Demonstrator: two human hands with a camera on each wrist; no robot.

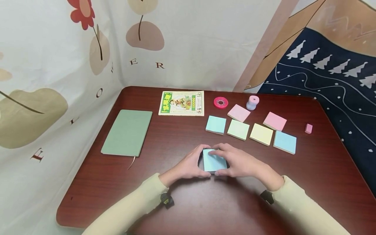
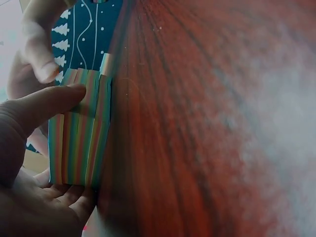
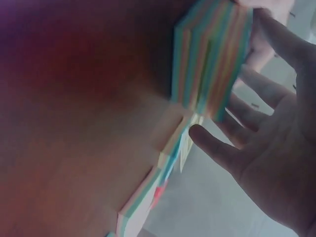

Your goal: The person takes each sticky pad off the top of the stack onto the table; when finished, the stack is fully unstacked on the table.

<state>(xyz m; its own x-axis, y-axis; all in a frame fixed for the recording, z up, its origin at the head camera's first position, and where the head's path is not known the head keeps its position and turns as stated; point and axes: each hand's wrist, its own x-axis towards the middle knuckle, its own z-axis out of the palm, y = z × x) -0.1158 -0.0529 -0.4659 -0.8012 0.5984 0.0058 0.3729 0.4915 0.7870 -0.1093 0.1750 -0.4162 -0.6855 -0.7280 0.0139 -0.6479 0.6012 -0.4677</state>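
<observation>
A sticky note stack (image 1: 215,162) with a light blue top and striped, many-coloured edges (image 2: 74,148) sits at mid-table. My left hand (image 1: 192,164) grips it from the left, thumb across the near side and the other fingers round the left and far sides. Over its right side curves my right hand (image 1: 239,160), one finger reaching across the blue top and the thumb by the near corner. In the right wrist view the right fingers (image 3: 217,148) are spread and fairly straight beside the striped stack (image 3: 212,54).
Beyond the hands lie several pastel sticky note pads (image 1: 261,134), a pink tape roll (image 1: 221,102), a small pink and lilac spool-shaped item (image 1: 252,102) and a pink block (image 1: 308,128). A green notebook (image 1: 127,132) lies left, an illustrated booklet (image 1: 182,103) at the back.
</observation>
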